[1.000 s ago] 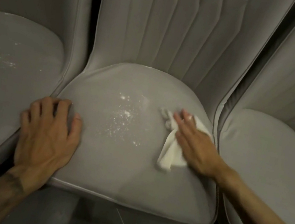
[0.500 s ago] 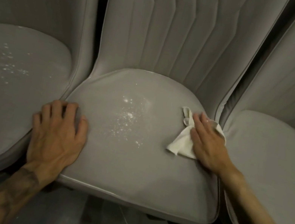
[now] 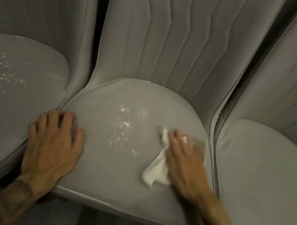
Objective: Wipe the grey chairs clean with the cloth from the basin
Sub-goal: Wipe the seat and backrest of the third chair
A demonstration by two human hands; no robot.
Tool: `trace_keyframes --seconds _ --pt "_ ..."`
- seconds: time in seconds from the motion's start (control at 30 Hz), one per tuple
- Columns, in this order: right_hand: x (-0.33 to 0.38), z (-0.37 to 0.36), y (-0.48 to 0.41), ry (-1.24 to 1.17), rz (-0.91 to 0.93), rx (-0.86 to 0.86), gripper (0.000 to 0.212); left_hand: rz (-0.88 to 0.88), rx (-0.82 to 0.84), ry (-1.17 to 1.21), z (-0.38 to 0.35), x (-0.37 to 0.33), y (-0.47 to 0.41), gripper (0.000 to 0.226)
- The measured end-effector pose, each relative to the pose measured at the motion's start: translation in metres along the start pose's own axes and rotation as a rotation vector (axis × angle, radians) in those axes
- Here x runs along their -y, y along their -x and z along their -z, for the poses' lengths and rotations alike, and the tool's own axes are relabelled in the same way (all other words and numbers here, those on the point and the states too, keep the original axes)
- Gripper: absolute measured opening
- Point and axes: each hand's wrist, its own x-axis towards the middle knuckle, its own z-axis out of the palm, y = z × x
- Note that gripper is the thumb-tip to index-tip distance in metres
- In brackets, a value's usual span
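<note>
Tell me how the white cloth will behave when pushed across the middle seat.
Probably floppy: the cloth lies crumpled under the right hand, so it may bunch rather than slide flat. The seat looks smooth, so it should glide easily toward the white specks.

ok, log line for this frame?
phase: wiping middle seat | right hand: flat on cloth, right of white specks | left hand: on seat edge | left seat: specked

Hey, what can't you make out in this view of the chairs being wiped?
Head view:
- Basin: out of frame.
- Cloth: partly hidden under the right hand.
- Right hand's fingertips: motion-blurred.
- Left chair's seat and right chair's seat: cut off by the frame edges.
- Chair legs: hidden beneath the seats.
</note>
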Motion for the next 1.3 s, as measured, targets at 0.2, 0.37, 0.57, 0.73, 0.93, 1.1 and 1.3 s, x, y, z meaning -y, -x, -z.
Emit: trace_keyframes --seconds 0.2,0.37,0.57,0.73,0.93,1.1,1.3 --pt "-0.029 0.007 -0.003 -0.11 0.073 -0.011 0.058 -0.003 0.063 0.016 0.005 -0.002 -0.001 0.044" --pt "-0.025 0.021 -0.06 -0.155 -0.155 -0.01 0.056 -0.003 0.107 0.005 0.007 -0.002 -0.003 0.049" --pt "0.017 -0.002 0.008 -0.207 0.179 0.031 0.061 -0.005 0.091 -0.038 0.004 0.002 -0.001 0.053" --pt "-0.049 0.023 -0.062 -0.132 -0.132 0.003 0.057 0.02 0.095 -0.023 0.004 0.001 -0.002 0.055" --pt "0.04 0.0 -0.031 -0.213 0.156 0.004 0.061 0.025 0.093 -0.025 0.003 0.0 -0.003 0.053" --pt "-0.024 0.013 -0.033 -0.142 0.083 0.035 0.06 0.024 0.066 -0.039 0.0 0.001 -0.003 0.052" --pt "0.014 0.013 -0.047 0.009 -0.038 -0.029 0.058 0.03 0.048 -0.037 0.0 0.0 -0.002 0.049"
